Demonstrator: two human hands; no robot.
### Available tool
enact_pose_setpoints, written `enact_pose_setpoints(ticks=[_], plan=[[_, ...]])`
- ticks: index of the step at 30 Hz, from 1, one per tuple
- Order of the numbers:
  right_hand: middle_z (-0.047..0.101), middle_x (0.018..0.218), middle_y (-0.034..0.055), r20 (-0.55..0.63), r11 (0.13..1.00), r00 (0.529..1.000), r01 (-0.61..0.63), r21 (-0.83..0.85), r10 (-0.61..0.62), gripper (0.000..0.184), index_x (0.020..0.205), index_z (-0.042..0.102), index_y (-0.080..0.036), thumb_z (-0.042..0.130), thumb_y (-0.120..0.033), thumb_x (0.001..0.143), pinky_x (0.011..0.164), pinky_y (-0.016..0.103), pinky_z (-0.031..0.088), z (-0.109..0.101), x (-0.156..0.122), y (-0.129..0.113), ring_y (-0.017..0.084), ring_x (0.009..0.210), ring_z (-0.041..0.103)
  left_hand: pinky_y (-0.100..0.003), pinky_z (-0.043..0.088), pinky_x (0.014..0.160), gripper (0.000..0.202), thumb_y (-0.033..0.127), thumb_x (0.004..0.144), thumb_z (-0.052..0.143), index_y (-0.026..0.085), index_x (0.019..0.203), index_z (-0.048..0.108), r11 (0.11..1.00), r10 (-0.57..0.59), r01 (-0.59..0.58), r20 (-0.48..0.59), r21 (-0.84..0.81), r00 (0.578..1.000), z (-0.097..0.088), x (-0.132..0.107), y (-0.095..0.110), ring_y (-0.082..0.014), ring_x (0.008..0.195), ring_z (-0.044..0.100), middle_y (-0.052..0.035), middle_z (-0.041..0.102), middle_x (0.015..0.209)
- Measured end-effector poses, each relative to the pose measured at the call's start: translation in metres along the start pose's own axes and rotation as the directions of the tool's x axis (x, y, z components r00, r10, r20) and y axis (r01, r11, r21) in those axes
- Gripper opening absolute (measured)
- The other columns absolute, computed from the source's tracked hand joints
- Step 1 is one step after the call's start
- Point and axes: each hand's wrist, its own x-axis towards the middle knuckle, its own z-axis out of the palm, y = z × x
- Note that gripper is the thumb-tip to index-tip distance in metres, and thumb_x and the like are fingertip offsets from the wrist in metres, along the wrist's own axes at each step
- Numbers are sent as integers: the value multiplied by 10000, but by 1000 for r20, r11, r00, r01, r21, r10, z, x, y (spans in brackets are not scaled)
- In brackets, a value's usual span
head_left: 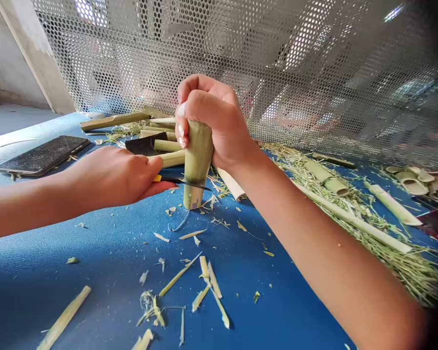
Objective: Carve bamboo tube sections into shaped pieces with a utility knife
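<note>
Your R hand [219, 116] grips the upper end of the bamboo pc [199, 158], thumb & fingers curled round it; the pc stands approx. upright, lower end on the blue tabletop [102, 272]. Your L hand [122, 175], just L of the bamboo pc, is closed round a knife [178, 181] w/ some yellow showing at the handle. Its dark blade runs across the front of the bamboo pc nr the lower end, where the surface is paler than higher up. Can't tell from this angle how deep the edge sits, if at all.

On your side of the bamboo pc, shavings [214, 279] are scattered: small flakes right by its base, longer slivers well in front. Behind & L of it, split bamboo lengths [115, 120] lie in a loose heap w/ a black curved item [142, 147], ID unclear. Farther L of it there's a phone [42, 154], lying flat, dark face specked w/ dust. Well to its R you've got a pile of fine shreds [401, 270], w/ a bamboo tube [326, 178] & a long pale strip [354, 219] on top. Behind it all: a perforated metal screen [277, 73].
</note>
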Motion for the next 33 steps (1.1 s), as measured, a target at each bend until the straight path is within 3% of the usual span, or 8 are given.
enact_pose_setpoints(ticks=[3, 9, 14, 20, 25, 29, 33], plan=[[502, 441, -105, -1, 1000, 1000, 3, 14, -3, 94, 665, 426, -191, 515, -171, 690, 411, 192, 383, 0, 0, 2, 66, 390, 452, -266, 315, 456, 672, 663, 838, 64, 217, 718, 552, 1000, -16, 16, -46, -2, 999, 6, -1, 4, -127, 355, 348, 24, 365, 467], [502, 443, -99, -27, 999, 1000, 13, 35, -12, 89, 657, 435, -189, 500, -155, 707, 413, 189, 375, -5, 0, 3, 64, 396, 455, -267, 221, 421, 519, 575, 897, 192, 211, 733, 522, 996, 24, -13, 124, -89, 992, 23, -2, 11, -142, 374, 398, 13, 454, 465], [510, 451, -87, -20, 1000, 1000, -8, 23, 8, 105, 642, 446, -210, 531, -167, 686, 403, 198, 363, -7, -1, 2, 75, 395, 462, -265, 203, 425, 523, 582, 898, 224, 194, 776, 553, 997, 0, 16, 195, -78, 981, 28, -1, 16, -142, 376, 416, -4, 498, 481], [498, 446, -94, 2, 999, 1000, 9, -33, -8, 131, 641, 437, -199, 560, -186, 685, 400, 191, 382, 6, -2, -2, 69, 401, 469, -259, 218, 421, 538, 565, 899, 242, 183, 744, 588, 996, 85, -79, 267, -34, 960, 41, -1, 23, -187, 393, 470, -38, 521, 480], [501, 434, -96, -65, 1000, 998, 4, -8, -5, 164, 633, 425, -202, 585, -220, 662, 394, 189, 375, 5, -1, -1, 60, 379, 451, -255, 179, 430, 523, 571, 900, 209, 209, 728, 545, 995, 94, -83, 234, -58, 968, 26, -3, 15, -166, 383, 442, -7, 490, 474], [496, 434, -96, -77, 1000, 997, -15, -1, 15, 191, 639, 423, -206, 609, -242, 656, 407, 188, 377, 0, 0, 1, 60, 391, 447, -253, 152, 439, 581, 648, 866, 145, 218, 713, 504, 999, -46, 48, 92, -17, 995, 4, -2, 9, -146, 369, 387, 19, 401, 454], [502, 431, -91, -85, 1000, 996, -17, 4, 18, 151, 652, 437, -203, 587, -215, 661, 400, 197, 372, -4, 0, 3, 71, 391, 448, -249, 159, 447, 561, 646, 866, 180, 213, 741, 513, 997, -78, 78, 156, 9, 985, 0, 3, 11, -154, 391, 404, 29, 352, 446]])
